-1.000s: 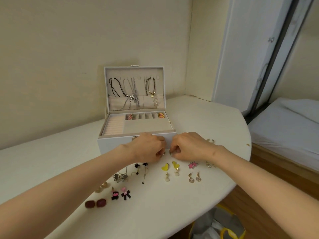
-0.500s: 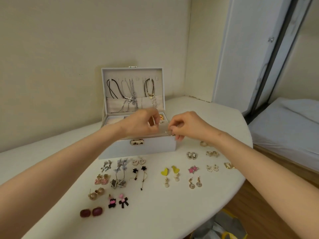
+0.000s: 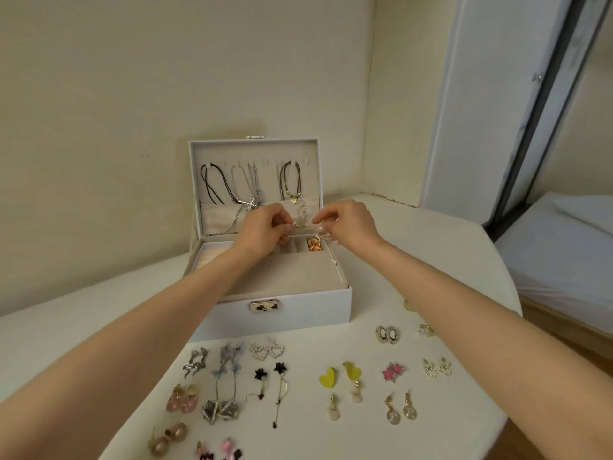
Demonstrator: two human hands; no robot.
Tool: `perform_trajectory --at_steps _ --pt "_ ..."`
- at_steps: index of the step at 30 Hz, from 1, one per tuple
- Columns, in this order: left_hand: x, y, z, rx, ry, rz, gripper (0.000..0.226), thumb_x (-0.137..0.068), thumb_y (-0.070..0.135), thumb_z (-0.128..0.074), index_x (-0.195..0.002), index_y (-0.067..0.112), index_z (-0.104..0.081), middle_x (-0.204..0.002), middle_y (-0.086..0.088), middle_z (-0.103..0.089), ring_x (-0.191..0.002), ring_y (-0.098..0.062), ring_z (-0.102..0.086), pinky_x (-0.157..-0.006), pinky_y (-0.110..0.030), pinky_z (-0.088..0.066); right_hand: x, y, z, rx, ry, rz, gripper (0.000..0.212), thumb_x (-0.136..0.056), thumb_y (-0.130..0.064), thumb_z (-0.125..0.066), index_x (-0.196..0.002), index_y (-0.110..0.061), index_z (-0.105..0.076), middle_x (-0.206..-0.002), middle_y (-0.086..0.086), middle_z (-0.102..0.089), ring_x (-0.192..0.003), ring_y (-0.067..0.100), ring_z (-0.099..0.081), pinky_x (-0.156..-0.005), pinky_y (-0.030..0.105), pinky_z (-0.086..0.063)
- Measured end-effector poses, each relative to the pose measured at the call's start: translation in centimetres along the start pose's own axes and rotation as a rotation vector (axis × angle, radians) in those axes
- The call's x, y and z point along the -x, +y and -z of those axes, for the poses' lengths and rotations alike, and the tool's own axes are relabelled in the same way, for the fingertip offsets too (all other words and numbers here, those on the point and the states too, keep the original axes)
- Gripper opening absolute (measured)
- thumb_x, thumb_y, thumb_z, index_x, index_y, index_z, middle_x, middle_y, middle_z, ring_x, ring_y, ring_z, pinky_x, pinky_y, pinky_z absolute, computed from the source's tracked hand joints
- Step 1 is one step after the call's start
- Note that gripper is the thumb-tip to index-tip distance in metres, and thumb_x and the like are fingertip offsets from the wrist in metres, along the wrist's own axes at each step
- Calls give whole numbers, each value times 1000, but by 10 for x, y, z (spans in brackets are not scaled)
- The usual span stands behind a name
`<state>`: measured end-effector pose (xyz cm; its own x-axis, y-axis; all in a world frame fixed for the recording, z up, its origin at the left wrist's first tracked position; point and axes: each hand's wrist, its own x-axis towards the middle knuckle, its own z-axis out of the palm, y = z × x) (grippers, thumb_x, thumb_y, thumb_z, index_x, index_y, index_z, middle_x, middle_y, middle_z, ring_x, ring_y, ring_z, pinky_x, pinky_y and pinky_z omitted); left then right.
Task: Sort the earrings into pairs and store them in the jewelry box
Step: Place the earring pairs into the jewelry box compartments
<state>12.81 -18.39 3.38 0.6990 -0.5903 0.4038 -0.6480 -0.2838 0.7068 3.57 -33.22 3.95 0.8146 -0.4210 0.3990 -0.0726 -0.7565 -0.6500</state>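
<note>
Earrings (over jewelry box) pinched in both hands

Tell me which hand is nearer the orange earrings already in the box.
Right. The right hand hangs just above and right of the orange earrings; the left hand is farther off, over the compartments to their left.

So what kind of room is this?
Probably a bedroom: a bed with white bedding on the right, a tall door beside it, and an open jewelry box on the table.
</note>
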Motion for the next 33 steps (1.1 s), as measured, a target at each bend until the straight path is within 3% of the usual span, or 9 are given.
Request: perform_trajectory --at_steps 2,4,6,11,15,21,25,30,33 --pt "-3 -7 -3 -63 63 -31 15 -84 -1 -61 -76 12 -57 -68 -4 -61 -55 -10 -59 -66 -36 -54 -7 -2 -6 55 -10 43 13 -80 -8 -67 -89 -14 -74 -87 1 -70 -66 13 -55 -78 34 -52" --pt "-3 -9 -5 -149 132 -91 3 -84 5 -62 -83 7 -63 -70 -2 -61 -63 -16 -57 -68 -30 -49 -12 -4 -11 81 -33 104 11 -80 -7 -67 -87 -13 -74 -85 1 -70 -59 8 -50 -78 32 -51" --pt "-2 -11 -6 -215 174 -122 4 -84 10 -63 -86 7 -65 -72 -2 -61 -68 -18 -55 -69 -30 -44 -17 -5 -14 103 -98 159 11 -79 -4 -67 -86 -10 -74 -84 5 -70 -56 3 -48 -77 33 -52" --pt "0 -12 -8 -355 174 -102 10 -86 21 -61 -91 14 -66 -83 -7 -68 -81 -24 -59 -71 -32 -43 -23 -5 -20 291 -219 227 13 -79 -6 -66 -87 -14 -74 -90 5 -71 -87 19 -61 -80 33 -48" --pt "-1 -13 -7 -371 181 -90 12 -87 21 -59 -93 14 -66 -86 -7 -68 -85 -26 -60 -73 -34 -45 -23 -6 -18 410 -208 245 12 -78 -15 -71 -89 -20 -72 -94 1 -69 -91 18 -59 -71 26 -38" --pt "0 -15 -4 -376 197 -72 11 -87 21 -59 -91 14 -66 -86 -7 -68 -85 -27 -59 -73 -35 -46 -23 -5 -16 236 -222 219 9 -75 -5 -73 -82 -9 -71 -87 6 -69 -81 15 -58 -76 28 -47" --pt "0 -14 -4 -384 203 -62 11 -87 20 -59 -92 14 -66 -89 -5 -68 -88 -26 -59 -73 -35 -45 -24 -6 -14 184 -265 196 18 -77 5 -67 -91 -5 -73 -89 12 -71 -84 17 -62 -80 29 -51" --pt "1 -13 -4 -381 206 -56 10 -86 20 -60 -91 15 -66 -87 -5 -68 -87 -26 -59 -73 -34 -45 -23 -6 -22 230 -180 194 13 -72 -9 -76 -83 -16 -75 -85 1 -72 -86 14 -61 -80 29 -48" --pt "1 -14 -4 -378 209 -56 10 -86 20 -60 -91 13 -66 -85 -7 -66 -84 -26 -58 -70 -33 -42 -21 -4 -26 116 -199 158 13 -70 -3 -74 -81 -10 -76 -79 2 -70 -78 11 -59 -77 24 -46"
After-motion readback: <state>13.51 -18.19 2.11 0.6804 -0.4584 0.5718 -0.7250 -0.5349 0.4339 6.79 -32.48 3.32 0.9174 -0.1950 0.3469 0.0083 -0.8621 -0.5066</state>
